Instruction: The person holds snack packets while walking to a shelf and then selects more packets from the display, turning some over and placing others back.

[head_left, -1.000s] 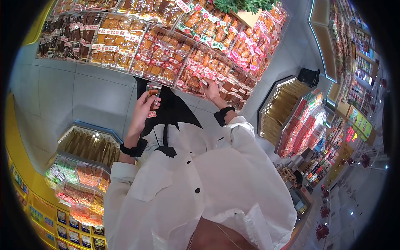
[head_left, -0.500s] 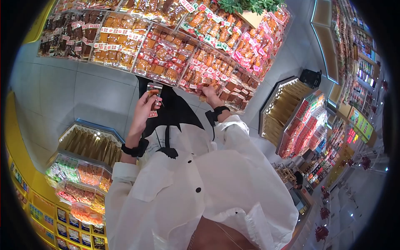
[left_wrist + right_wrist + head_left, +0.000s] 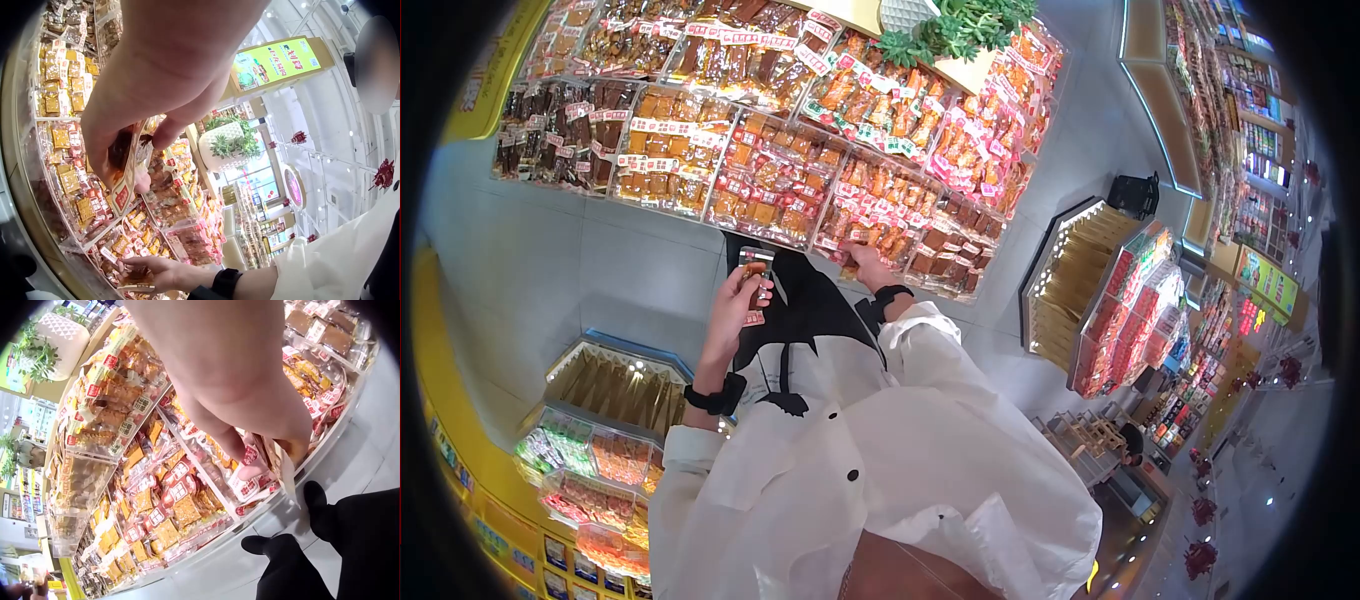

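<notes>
In the head view, the left hand (image 3: 730,308) holds small clear packets (image 3: 757,263) of brown food in front of the display; the left wrist view shows a red-labelled packet (image 3: 128,165) between its thumb and fingers. The right hand (image 3: 870,268) is low at the front edge of a bin of red-labelled packets (image 3: 880,205). It pinches a packet, seen as brown food in clear wrap (image 3: 136,279) in the left wrist view. In the right wrist view, the fingers of the right hand (image 3: 237,394) hold a packet (image 3: 270,459) over the bin's corner, partly hiding it.
Clear dividers split the sloped display into bins of packets (image 3: 670,150). A potted plant (image 3: 955,35) stands on top. Smaller snack stands are at the left (image 3: 590,450) and right (image 3: 1125,300). The person's feet (image 3: 315,500) are by the display's front.
The right hand has drawn back from among the packets to the bin's front edge, left towards the other hand, with a packet in its fingers. The left hand keeps its hold. The head view has shifted.
</notes>
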